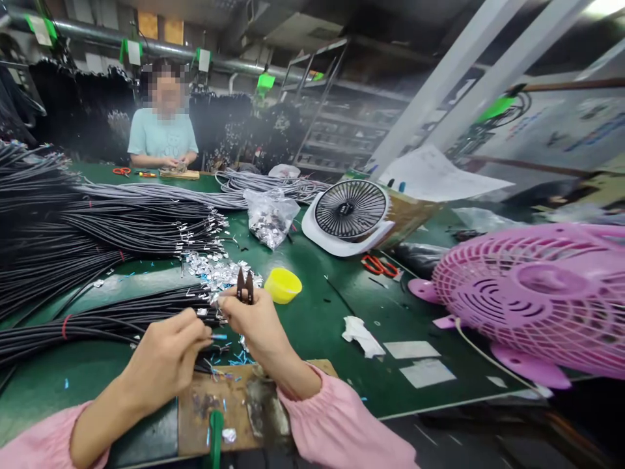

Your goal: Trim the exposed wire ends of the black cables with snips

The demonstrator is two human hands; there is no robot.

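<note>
My left hand [163, 358] is closed in a pinch, with a short blue wire end [219, 337] poking out past its fingertips. Whether that wire belongs to a cable is hidden by the fingers. My right hand [258, 322] grips dark-bladed snips [245, 285], their two blades pointing up and slightly apart. Just beyond both hands lie the stripped ends of a black cable bundle [112, 319], bound with a red tie [65, 327]. A heap of silvery foil scraps [215, 268] sits behind the snips, beside a yellow cup [283, 285].
A wooden board [195, 423] with a green-handled tool [215, 436] lies at the near edge. More black cables [146, 225] fill the left. A white fan [349, 212], orange-handled scissors [379, 266] and a pink fan [532, 293] stand right. A person [163, 133] sits across the table.
</note>
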